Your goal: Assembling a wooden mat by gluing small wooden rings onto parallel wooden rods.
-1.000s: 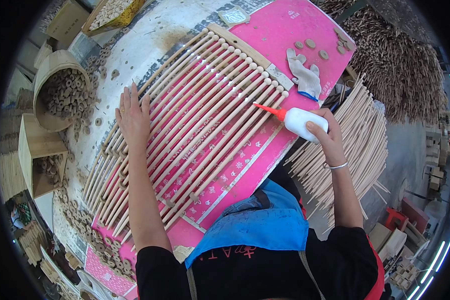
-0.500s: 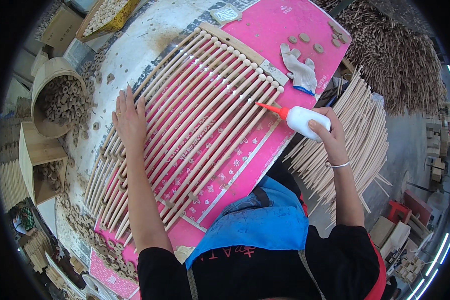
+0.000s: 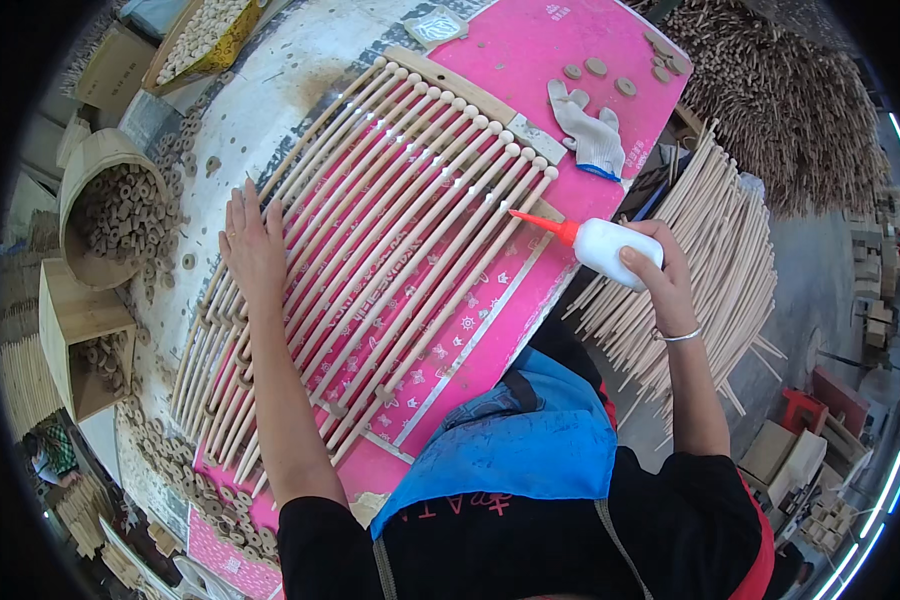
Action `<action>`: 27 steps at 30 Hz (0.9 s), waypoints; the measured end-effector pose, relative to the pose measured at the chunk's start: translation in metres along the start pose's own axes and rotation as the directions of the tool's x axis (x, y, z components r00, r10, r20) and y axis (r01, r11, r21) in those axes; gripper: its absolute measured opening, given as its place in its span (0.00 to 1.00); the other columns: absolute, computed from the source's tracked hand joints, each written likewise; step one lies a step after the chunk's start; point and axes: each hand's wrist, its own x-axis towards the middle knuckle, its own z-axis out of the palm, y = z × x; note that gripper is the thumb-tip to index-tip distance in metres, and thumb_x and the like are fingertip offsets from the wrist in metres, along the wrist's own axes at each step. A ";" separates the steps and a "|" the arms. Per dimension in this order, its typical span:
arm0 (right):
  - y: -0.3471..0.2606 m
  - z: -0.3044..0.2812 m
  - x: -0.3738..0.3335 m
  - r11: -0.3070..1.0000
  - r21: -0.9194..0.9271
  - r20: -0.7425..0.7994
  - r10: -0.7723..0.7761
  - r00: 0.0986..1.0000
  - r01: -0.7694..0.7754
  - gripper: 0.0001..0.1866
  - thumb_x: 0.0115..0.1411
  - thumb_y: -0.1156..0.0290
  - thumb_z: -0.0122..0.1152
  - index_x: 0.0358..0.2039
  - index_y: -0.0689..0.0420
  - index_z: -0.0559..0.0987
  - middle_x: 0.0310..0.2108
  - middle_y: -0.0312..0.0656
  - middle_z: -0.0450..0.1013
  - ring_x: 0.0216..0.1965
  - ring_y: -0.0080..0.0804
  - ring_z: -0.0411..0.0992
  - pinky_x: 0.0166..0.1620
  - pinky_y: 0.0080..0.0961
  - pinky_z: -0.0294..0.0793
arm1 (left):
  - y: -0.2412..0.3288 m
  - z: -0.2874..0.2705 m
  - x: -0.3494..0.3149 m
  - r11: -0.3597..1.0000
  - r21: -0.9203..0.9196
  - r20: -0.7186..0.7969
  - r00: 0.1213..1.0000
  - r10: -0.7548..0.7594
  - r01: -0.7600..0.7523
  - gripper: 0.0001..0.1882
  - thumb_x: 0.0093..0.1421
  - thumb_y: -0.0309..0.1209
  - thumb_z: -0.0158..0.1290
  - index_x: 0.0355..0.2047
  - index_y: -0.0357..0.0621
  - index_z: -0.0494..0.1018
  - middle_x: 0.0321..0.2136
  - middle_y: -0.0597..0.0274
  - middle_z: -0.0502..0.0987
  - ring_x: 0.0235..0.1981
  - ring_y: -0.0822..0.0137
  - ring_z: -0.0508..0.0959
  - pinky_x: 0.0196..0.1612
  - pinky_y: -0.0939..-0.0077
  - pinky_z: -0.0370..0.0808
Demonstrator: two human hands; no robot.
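A row of long thin wooden sticks (image 3: 395, 225) with round ball ends (image 3: 495, 128) lies side by side on the pink-covered table. White dabs (image 3: 474, 191) cross the sticks just below the balls. My right hand (image 3: 657, 268) is closed round a white squeeze glue bottle (image 3: 607, 250), tilted so its red nozzle points left. The nozzle tip is at the nearest right-hand stick; whether it touches I cannot tell. My left hand (image 3: 256, 245) lies with fingers stretched out over the sticks at the left edge. Wooden rings (image 3: 337, 409) sit around the sticks' lower parts.
A wooden bar (image 3: 450, 80) lies beyond the ball ends. A white glove (image 3: 587, 130) and wooden discs (image 3: 625, 87) rest at the far right. Loose rings (image 3: 160, 440) and a tipped round tub (image 3: 82, 175) of rings stand left. Bundled sticks (image 3: 710, 270) are piled at right.
The nozzle tip has moved from the second-last stick to the last one on the right, and a white dab shows on the stick it left. My left hand stays spread in place.
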 end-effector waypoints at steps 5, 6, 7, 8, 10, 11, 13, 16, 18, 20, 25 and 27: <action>0.005 -0.005 -0.004 1.000 -0.008 -0.019 -0.011 1.000 0.011 0.19 0.60 0.59 0.68 0.46 0.56 0.77 0.39 0.36 0.74 0.40 0.21 0.72 0.44 0.20 0.71 | 0.000 0.000 0.000 1.000 0.006 -0.002 1.000 -0.003 0.003 0.32 0.73 0.55 0.37 0.73 0.60 0.57 0.71 0.57 0.59 0.73 0.59 0.56 0.73 0.49 0.49; 0.006 -0.006 -0.004 1.000 -0.005 -0.015 0.007 1.000 -0.007 0.19 0.60 0.59 0.68 0.46 0.56 0.77 0.39 0.36 0.74 0.40 0.21 0.72 0.43 0.20 0.72 | 0.000 0.001 0.000 1.000 0.008 -0.007 1.000 -0.002 0.002 0.32 0.73 0.55 0.37 0.73 0.59 0.57 0.71 0.57 0.59 0.73 0.59 0.56 0.73 0.48 0.49; 0.008 -0.006 -0.004 1.000 -0.001 -0.010 0.026 1.000 -0.026 0.19 0.60 0.60 0.68 0.46 0.56 0.77 0.39 0.36 0.74 0.40 0.21 0.72 0.43 0.20 0.72 | 0.000 0.001 0.000 1.000 0.018 -0.011 1.000 -0.002 0.002 0.32 0.73 0.55 0.37 0.73 0.59 0.57 0.71 0.57 0.59 0.73 0.59 0.56 0.73 0.48 0.49; 0.009 -0.006 -0.004 1.000 -0.001 -0.011 0.025 1.000 -0.025 0.19 0.60 0.60 0.68 0.46 0.56 0.77 0.39 0.36 0.74 0.40 0.21 0.72 0.43 0.20 0.72 | 0.000 0.001 0.000 1.000 0.010 -0.013 1.000 0.000 0.000 0.32 0.73 0.55 0.37 0.73 0.59 0.57 0.71 0.57 0.59 0.73 0.59 0.56 0.73 0.48 0.49; 0.011 -0.006 -0.006 1.000 0.003 0.005 0.019 1.000 -0.019 0.18 0.60 0.61 0.68 0.46 0.57 0.77 0.38 0.36 0.74 0.40 0.21 0.72 0.44 0.20 0.71 | 0.000 0.002 0.000 1.000 0.017 -0.023 1.000 0.009 -0.008 0.32 0.73 0.54 0.37 0.73 0.59 0.56 0.71 0.56 0.59 0.73 0.58 0.56 0.73 0.48 0.49; 0.011 -0.006 -0.006 1.000 -0.005 0.012 0.028 1.000 -0.028 0.18 0.60 0.61 0.68 0.46 0.57 0.77 0.38 0.36 0.74 0.40 0.21 0.72 0.44 0.20 0.71 | 0.000 0.002 0.000 1.000 0.015 -0.011 1.000 -0.002 0.002 0.32 0.73 0.54 0.37 0.73 0.59 0.56 0.71 0.56 0.59 0.73 0.58 0.56 0.73 0.48 0.49; 0.007 -0.005 -0.003 0.999 -0.047 0.033 -0.004 0.999 0.006 0.18 0.60 0.61 0.68 0.46 0.57 0.77 0.37 0.35 0.74 0.39 0.21 0.72 0.44 0.19 0.70 | 0.000 0.001 -0.001 1.000 0.023 -0.023 1.000 0.012 -0.011 0.32 0.73 0.53 0.38 0.73 0.59 0.56 0.71 0.56 0.59 0.73 0.58 0.56 0.73 0.48 0.49; -0.008 -0.003 0.023 0.998 0.055 0.010 0.034 0.999 -0.034 0.19 0.59 0.62 0.68 0.47 0.57 0.77 0.40 0.34 0.74 0.41 0.21 0.73 0.45 0.20 0.71 | 0.001 -0.001 -0.002 0.999 0.027 -0.019 1.000 0.022 -0.021 0.32 0.73 0.52 0.39 0.73 0.58 0.55 0.71 0.57 0.58 0.73 0.58 0.56 0.73 0.48 0.50; -0.021 0.000 0.061 0.990 0.141 -0.049 0.011 0.999 -0.004 0.21 0.60 0.61 0.68 0.51 0.57 0.77 0.41 0.35 0.76 0.43 0.21 0.74 0.46 0.21 0.73 | 0.002 -0.004 -0.002 0.999 0.036 -0.020 1.000 0.019 -0.018 0.32 0.73 0.53 0.39 0.73 0.58 0.55 0.71 0.57 0.58 0.73 0.57 0.56 0.73 0.48 0.50; -0.030 0.016 0.119 0.963 0.126 -0.073 -0.229 0.971 0.237 0.27 0.60 0.59 0.70 0.55 0.59 0.76 0.42 0.37 0.77 0.38 0.22 0.75 0.35 0.19 0.74 | 0.004 -0.006 -0.003 1.000 0.014 -0.005 1.000 0.006 -0.006 0.32 0.73 0.53 0.39 0.73 0.58 0.56 0.71 0.57 0.59 0.73 0.57 0.56 0.73 0.48 0.50; -0.021 0.075 0.239 0.953 -0.018 -0.132 -0.302 0.944 0.303 0.30 0.57 0.54 0.73 0.53 0.61 0.78 0.37 0.38 0.77 0.35 0.23 0.74 0.34 0.21 0.73 | 0.006 -0.008 -0.002 1.000 0.016 -0.002 1.000 -0.011 0.012 0.32 0.73 0.53 0.39 0.72 0.55 0.58 0.71 0.55 0.59 0.73 0.57 0.56 0.72 0.48 0.49; -0.009 0.094 0.268 0.929 -0.215 -0.195 -0.342 0.919 0.300 0.31 0.56 0.51 0.72 0.51 0.62 0.79 0.37 0.43 0.79 0.36 0.26 0.75 0.38 0.26 0.74 | 0.005 -0.005 -0.002 1.000 0.019 -0.020 1.000 -0.004 0.005 0.32 0.72 0.52 0.40 0.72 0.55 0.58 0.71 0.54 0.59 0.73 0.56 0.56 0.72 0.47 0.49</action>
